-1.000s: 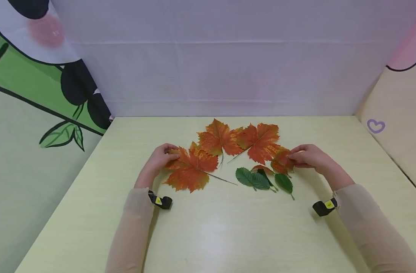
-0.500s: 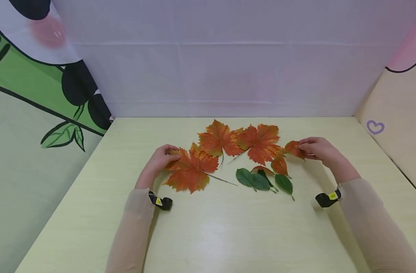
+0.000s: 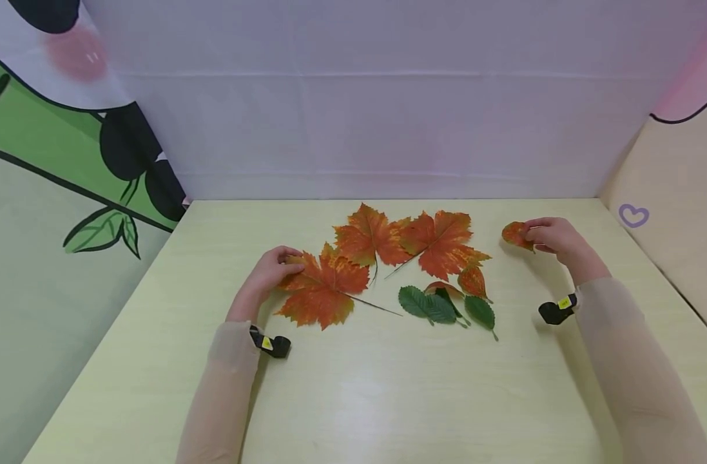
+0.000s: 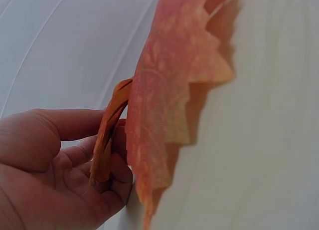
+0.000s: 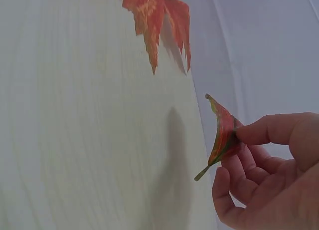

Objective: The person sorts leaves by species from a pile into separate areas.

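At the left, my left hand (image 3: 274, 269) is at the outer edge of a large orange maple leaf (image 3: 324, 290). In the left wrist view, its thumb and fingers pinch a curled orange leaf part (image 4: 108, 130) right beside the big leaf's toothed edge. My right hand (image 3: 556, 241), off to the right, pinches a small oval red-orange leaf (image 3: 517, 236) between thumb and fingers. The right wrist view shows this leaf (image 5: 223, 135) folded lengthwise, its short stem pointing down, held over the table with a shadow below.
Two more large maple leaves (image 3: 367, 235) (image 3: 443, 241) overlap at the back. In front of them lie a small orange leaf (image 3: 472, 282) and several green leaves (image 3: 479, 310), with another orange one partly behind. A pale cloth wall (image 3: 388, 142) rises at the table's back edge.
My right hand has drawn the small orange leaf away from the pile, rightward and back, uncovering another small orange leaf. My left hand has stayed in place.
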A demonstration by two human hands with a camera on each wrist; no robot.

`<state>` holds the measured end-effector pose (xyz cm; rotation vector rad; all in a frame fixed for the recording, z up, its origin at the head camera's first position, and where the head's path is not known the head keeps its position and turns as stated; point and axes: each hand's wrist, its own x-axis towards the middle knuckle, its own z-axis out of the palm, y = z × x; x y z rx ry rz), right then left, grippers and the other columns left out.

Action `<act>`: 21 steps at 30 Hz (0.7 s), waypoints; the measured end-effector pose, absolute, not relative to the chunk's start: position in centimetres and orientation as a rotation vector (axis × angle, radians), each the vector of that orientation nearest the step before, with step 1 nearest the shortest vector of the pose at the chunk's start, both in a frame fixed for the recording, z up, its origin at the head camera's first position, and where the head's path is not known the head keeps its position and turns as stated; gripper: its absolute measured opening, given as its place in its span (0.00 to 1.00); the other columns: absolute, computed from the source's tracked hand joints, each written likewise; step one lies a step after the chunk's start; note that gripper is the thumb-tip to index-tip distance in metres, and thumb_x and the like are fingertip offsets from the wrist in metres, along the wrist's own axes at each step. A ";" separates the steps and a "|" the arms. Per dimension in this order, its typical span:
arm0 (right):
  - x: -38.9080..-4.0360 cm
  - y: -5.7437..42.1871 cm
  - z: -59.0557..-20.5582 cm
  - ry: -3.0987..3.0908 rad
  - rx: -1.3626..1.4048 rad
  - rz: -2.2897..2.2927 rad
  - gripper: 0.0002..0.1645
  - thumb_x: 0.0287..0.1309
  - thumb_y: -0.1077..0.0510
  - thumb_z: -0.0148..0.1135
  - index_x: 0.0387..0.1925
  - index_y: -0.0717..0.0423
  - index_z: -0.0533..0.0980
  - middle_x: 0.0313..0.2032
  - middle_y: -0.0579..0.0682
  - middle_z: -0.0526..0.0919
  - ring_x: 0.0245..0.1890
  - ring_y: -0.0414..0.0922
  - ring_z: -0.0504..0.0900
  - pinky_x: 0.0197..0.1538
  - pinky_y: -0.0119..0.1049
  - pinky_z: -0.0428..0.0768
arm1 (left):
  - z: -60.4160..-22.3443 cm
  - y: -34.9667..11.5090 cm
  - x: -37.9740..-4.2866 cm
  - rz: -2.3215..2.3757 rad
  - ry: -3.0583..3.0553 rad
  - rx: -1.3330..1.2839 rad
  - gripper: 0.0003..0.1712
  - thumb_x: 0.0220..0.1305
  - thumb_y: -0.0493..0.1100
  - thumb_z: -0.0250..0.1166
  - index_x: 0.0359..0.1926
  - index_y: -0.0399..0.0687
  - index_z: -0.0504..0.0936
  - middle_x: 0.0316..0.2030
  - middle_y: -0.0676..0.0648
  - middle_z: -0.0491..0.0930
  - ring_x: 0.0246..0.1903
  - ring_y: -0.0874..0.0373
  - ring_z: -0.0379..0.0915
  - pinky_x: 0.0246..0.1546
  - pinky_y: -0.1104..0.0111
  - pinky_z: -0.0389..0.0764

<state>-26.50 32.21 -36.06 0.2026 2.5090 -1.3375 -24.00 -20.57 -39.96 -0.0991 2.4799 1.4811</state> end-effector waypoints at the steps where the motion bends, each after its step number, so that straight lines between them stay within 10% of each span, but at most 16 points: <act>1: -26.7 32.5 -36.2 2.521 0.208 -1.326 0.30 0.60 0.56 0.51 0.59 0.70 0.59 0.38 0.43 0.73 0.35 0.33 0.70 0.42 0.26 0.72 | -40.0 -20.6 -24.0 1.481 2.478 -0.101 0.23 0.61 0.41 0.59 0.56 0.38 0.68 0.54 0.38 0.67 0.48 0.49 0.64 0.50 0.62 0.68; 7: -28.0 34.2 -37.1 2.542 0.285 -1.332 0.32 0.62 0.55 0.49 0.63 0.68 0.56 0.55 0.60 0.63 0.46 0.45 0.66 0.53 0.39 0.68 | -40.1 -20.7 -24.1 1.488 2.476 -0.099 0.22 0.61 0.41 0.59 0.56 0.39 0.69 0.54 0.38 0.67 0.47 0.49 0.64 0.50 0.62 0.67; 21: -30.3 38.3 -38.5 2.439 0.673 -1.549 0.26 0.57 0.55 0.56 0.59 0.50 0.67 0.41 0.39 0.66 0.38 0.36 0.65 0.39 0.26 0.69 | -40.1 -20.6 -23.9 1.460 2.500 -0.092 0.22 0.61 0.42 0.60 0.55 0.40 0.69 0.49 0.40 0.68 0.43 0.51 0.64 0.43 0.66 0.69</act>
